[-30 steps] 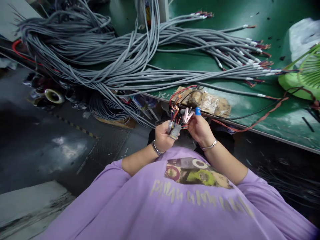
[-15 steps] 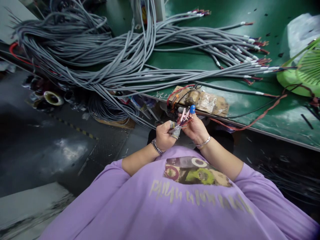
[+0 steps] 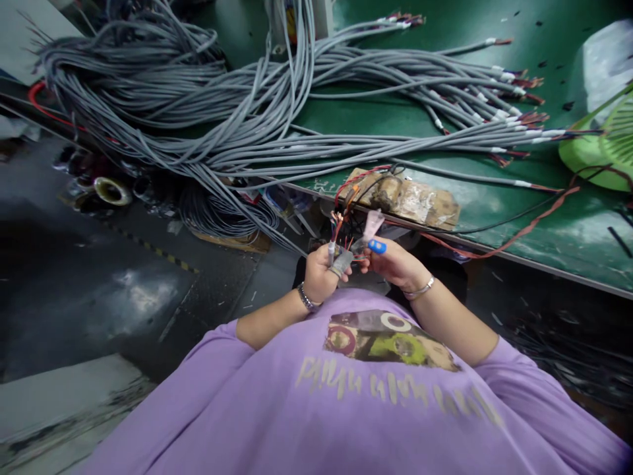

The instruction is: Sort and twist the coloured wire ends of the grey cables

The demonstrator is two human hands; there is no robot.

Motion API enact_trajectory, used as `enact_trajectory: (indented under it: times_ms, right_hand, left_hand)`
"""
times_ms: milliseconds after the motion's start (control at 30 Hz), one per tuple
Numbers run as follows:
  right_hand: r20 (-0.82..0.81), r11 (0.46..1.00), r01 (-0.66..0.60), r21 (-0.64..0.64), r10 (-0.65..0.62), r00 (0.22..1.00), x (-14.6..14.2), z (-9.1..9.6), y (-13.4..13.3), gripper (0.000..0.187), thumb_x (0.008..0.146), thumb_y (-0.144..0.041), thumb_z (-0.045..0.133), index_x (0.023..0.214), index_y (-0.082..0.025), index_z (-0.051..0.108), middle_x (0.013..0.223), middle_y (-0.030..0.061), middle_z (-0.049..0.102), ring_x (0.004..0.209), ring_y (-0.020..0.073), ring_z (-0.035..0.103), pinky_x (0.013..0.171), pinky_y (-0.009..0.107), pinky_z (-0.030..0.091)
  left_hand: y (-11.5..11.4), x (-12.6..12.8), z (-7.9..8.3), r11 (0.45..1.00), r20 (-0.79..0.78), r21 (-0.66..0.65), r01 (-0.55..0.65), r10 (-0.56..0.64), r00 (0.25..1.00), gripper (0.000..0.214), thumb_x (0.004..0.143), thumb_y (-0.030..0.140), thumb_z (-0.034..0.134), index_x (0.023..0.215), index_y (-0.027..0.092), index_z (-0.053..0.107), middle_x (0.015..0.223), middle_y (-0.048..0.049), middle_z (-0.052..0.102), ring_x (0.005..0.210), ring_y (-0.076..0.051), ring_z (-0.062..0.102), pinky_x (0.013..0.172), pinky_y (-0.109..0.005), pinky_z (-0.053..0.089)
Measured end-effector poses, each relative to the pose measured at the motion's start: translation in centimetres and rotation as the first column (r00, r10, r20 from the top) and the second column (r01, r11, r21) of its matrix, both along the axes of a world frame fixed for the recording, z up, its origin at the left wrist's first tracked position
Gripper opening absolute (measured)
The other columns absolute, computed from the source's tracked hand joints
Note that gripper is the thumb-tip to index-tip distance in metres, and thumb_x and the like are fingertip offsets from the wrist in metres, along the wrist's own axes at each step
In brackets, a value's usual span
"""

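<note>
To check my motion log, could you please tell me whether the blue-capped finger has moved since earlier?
Yes. The blue-capped finger has dropped from the edge of the taped brown block toward the body, now pointing sideways.

- Right hand (image 3: pixel 398 264): stood upright a second ago; has since rolled over and sunk a little, and now lies flatter.
- Blue cap (image 3: pixel 376 247) on my right finger: pointed upward before; now lies sideways, tip toward my left hand (image 3: pixel 320 276).
- Pink clip (image 3: pixel 372 224): was level with the blue cap; now stands above it, blurred, in my right fingers.
- Grey cable end (image 3: pixel 331 253): half a second ago tipped toward the right hand; upright again in my left fingers.
- Coloured wires (image 3: pixel 337 227): bunched between both hands then; now fan upward again.
</note>
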State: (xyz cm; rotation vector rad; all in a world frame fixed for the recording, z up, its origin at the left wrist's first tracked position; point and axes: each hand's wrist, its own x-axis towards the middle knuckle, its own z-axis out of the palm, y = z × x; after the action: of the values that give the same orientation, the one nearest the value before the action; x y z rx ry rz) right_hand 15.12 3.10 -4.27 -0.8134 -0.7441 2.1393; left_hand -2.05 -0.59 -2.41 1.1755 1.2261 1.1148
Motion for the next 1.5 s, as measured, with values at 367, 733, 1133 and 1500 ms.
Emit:
enact_trajectory:
  times_ms: [367, 733, 1133, 1500]
  right_hand:
    - [0.248, 0.971, 0.065, 0.229, -0.123, 0.961, -0.7, 0.3, -0.5, 0.040, 0.063, -0.047, 0.087, 0.076, -0.016, 0.064, 0.065, -0.0014, 0.061, 0.057, 0.0097, 0.052, 0.057, 0.025, 0.042]
    - [0.283, 0.940, 0.162, 0.301, -0.251, 0.926, -1.0, 0.1, -1.7, 0.044, 0.065, -0.049, 0.085, 0.081, -0.019, 0.059, 0.068, -0.0024, 0.059, 0.058, 0.0095, 0.051, 0.051, 0.023, 0.042]
    - [0.286, 0.938, 0.294, 0.186, -0.338, 0.897, -1.1, -0.3, -1.3, 0.040, 0.061, -0.046, 0.086, 0.073, -0.017, 0.061, 0.058, -0.0036, 0.057, 0.051, 0.0072, 0.046, 0.047, 0.021, 0.038]
    - [0.170, 0.969, 0.237, 0.069, -0.245, 0.954, -0.7, 0.0, -1.3, 0.043, 0.062, -0.048, 0.085, 0.070, -0.017, 0.057, 0.061, -0.0044, 0.053, 0.054, 0.0069, 0.044, 0.050, 0.021, 0.039]
  left_hand:
    - [0.5, 0.2, -0.5, 0.919, 0.086, -0.269, 0.288, -0.275, 0.958, 0.040, 0.071, 0.050, 0.076, 0.069, 0.015, 0.057, 0.054, -0.0014, 0.064, 0.039, -0.010, 0.057, 0.036, -0.018, 0.034]
    - [0.7, 0.5, -1.5, 0.977, 0.155, -0.213, 0.012, 0.021, 0.988, 0.043, 0.075, 0.056, 0.072, 0.073, 0.016, 0.055, 0.061, -0.0015, 0.067, 0.045, -0.011, 0.062, 0.039, -0.018, 0.039]
    - [0.0, 0.4, -1.4, 0.897, 0.291, -0.351, 0.269, -0.169, 0.942, 0.038, 0.071, 0.047, 0.077, 0.071, 0.014, 0.059, 0.060, -0.0055, 0.069, 0.044, -0.015, 0.063, 0.041, -0.021, 0.046]
    - [0.1, 0.4, -1.8, 0.939, 0.241, -0.307, 0.151, -0.077, 0.967, 0.039, 0.074, 0.051, 0.074, 0.077, 0.015, 0.060, 0.062, -0.0034, 0.070, 0.047, -0.014, 0.065, 0.042, -0.020, 0.045]
